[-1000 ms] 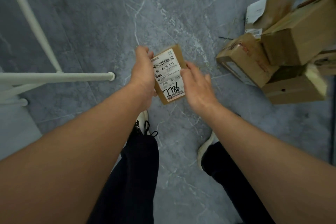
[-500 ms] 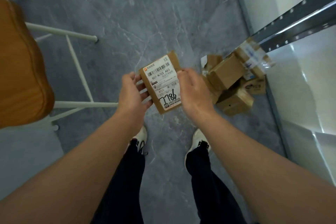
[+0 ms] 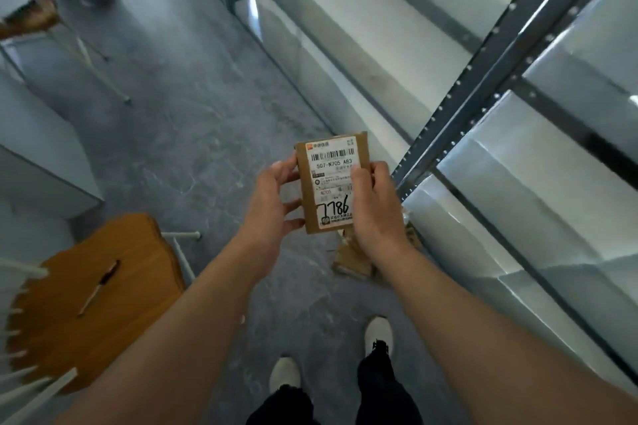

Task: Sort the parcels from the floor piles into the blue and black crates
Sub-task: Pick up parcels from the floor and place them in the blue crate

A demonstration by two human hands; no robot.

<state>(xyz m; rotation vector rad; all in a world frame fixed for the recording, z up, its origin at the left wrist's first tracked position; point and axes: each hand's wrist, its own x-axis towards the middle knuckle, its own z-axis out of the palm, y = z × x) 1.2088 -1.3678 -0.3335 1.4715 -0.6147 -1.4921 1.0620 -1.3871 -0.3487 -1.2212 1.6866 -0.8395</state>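
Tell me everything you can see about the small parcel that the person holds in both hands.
The parcel is a small flat brown cardboard box. A white label covers most of its face: barcode, print 507-N705 A83, handwritten black 7786. It is held above the floor, label toward the camera. The left hand grips its left edge, the right hand its right edge, thumb on the label.

floor parcels (image 3: 352,262) mostly hidden behind right hand (image 3: 376,214), label (image 3: 333,179) fine print unreadable, chair (image 3: 93,300) cut by left edge
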